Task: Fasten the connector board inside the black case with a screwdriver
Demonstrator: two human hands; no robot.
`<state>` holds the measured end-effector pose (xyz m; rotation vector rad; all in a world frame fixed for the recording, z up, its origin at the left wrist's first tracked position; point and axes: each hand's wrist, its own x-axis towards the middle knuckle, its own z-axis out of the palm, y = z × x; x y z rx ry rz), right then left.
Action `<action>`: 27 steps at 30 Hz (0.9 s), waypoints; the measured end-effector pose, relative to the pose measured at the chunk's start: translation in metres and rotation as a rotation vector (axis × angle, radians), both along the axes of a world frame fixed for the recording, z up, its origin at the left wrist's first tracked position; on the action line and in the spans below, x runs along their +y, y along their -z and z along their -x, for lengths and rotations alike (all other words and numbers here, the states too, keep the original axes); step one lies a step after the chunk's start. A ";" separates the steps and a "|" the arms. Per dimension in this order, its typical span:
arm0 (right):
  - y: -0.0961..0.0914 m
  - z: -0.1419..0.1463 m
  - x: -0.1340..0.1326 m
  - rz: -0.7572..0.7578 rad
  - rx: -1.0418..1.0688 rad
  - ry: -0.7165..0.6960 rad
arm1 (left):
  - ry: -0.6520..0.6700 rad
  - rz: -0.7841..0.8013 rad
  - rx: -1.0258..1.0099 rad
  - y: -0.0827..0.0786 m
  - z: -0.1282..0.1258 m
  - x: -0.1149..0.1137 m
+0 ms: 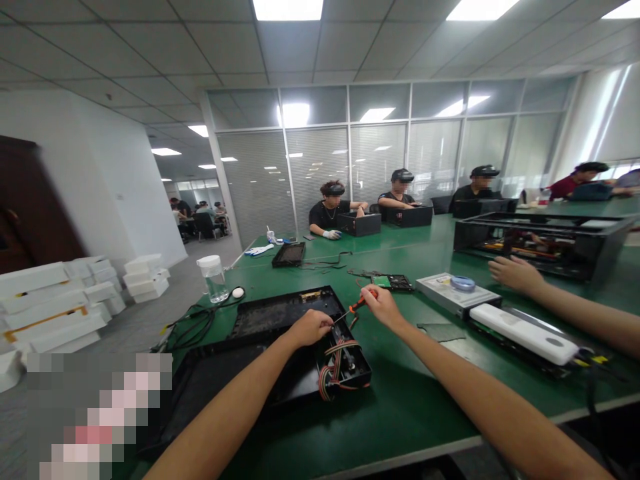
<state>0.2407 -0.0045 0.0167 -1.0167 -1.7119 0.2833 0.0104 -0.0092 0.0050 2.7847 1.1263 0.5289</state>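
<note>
In the black case (260,373), ribbon cables (336,363); right hand (379,305) grips screwdriver (356,307).

Clear jar (213,278) near table edge (430,453). White foam boxes (47,308) stacked on floor. Gloves (259,250), silver drive (456,293), white bar (523,333) on table.

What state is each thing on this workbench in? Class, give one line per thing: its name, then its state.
Left hand: closed, resting on the black case.
Right hand: gripping the screwdriver.
Screwdriver: held, tip angled down toward the left hand.
Black case: opened, ribbon cables exposed.
Ribbon cables: bundled, looped at the case's corner.
Plastic jar: upright, lid on.
Co-worker's hand: open, over the neighbouring unit.
</note>
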 end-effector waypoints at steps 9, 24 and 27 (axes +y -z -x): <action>-0.004 0.004 -0.004 -0.052 -0.179 0.022 | -0.003 0.024 0.005 0.002 0.004 0.002; -0.096 0.061 -0.053 0.078 -0.982 0.231 | -0.004 0.019 0.012 -0.003 0.007 -0.002; -0.108 0.065 -0.052 0.121 -1.013 0.033 | -0.013 0.059 -0.007 -0.005 0.005 -0.003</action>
